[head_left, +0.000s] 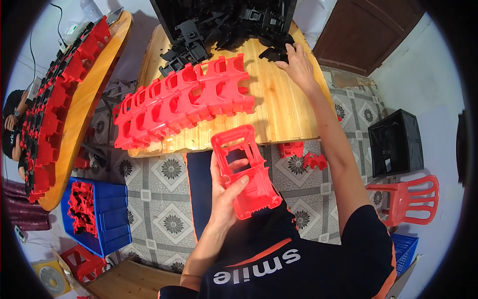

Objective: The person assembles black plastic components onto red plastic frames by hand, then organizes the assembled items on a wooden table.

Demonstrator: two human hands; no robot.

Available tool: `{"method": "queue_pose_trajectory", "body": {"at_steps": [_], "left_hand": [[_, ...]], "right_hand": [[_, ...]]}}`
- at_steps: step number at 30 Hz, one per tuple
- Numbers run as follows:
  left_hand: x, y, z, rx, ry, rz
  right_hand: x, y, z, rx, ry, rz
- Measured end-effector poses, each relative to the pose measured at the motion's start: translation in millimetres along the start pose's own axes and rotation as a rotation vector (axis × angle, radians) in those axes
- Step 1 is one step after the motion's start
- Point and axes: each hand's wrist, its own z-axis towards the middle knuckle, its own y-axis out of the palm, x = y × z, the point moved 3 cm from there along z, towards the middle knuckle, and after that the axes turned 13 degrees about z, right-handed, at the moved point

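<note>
left hand: fingers closed around a red plastic frame part, thumb across its open window, held above the lap, near of the desk edge.

right hand: reached to the far right of the desk, fingers spread and resting on a black plastic part at the edge of the black pile; whether they actually grip it cannot be told.

desk: pale wooden planks, centre of the scene.

row of red frame parts: many identical pieces joined side by side, lying across the left and middle of the desk, running from near left to far right, well apart from the right hand.

pile of black plastic parts: heaped at the far edge of the desk, spilling from a dark container, touching the far end of the red row.

second desk: far left, wooden, round edge, carrying a long band of red and black parts.

blue crate: on the tiled floor at near left, holding red parts.

loose red parts: two on the floor under the right edge of the desk.

red plastic chair: right, on the floor.

black crate: right, beyond the chair.

another person: partly seen at the far left rim.
</note>
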Motion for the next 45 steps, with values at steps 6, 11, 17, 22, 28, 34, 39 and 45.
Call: {"method": "queue_pose_trajectory", "body": {"at_steps": [6,11,17,22,28,34,39,45], "left_hand": [[-1.2,0.2,-3.0,-0.014,0.037,0.034],[-3.1,-8.6,-10.2,0.005,0.033,0.012],[-7.2,-16.6,-8.7,0.028,0.022,0.026],[-15.5,-22.0,-12.4,0.049,0.039,0.069],[-20.5,-27.2,-13.4,-0.056,0.178,-0.040],[-3.5,-26.7,-11.5,-0.094,0.161,-0.260],[2.8,-34.0,-5.0,0.047,0.272,-0.049],[3.1,-35.6,-2.4,0.104,0.352,-0.020]], "right_hand": [[1.5,11.0,9.6,-0.164,0.075,0.016],[-15.7,-20.4,-34.4,0.028,0.367,1.090],[9.0,-31.6,-104.1,-0.162,0.412,0.828],[-10.8,-112.1,-96.2,-0.295,0.217,0.056],[-37.2,-51.1,-48.7,-0.334,-0.484,0.498],[-33.3,-31.4,-50.5,-0.761,-0.236,0.382],[-44.3,-95.4,-82.6,-0.526,-0.051,0.550],[-170.8,-170.3,-156.1,-0.278,0.014,0.694]]}}
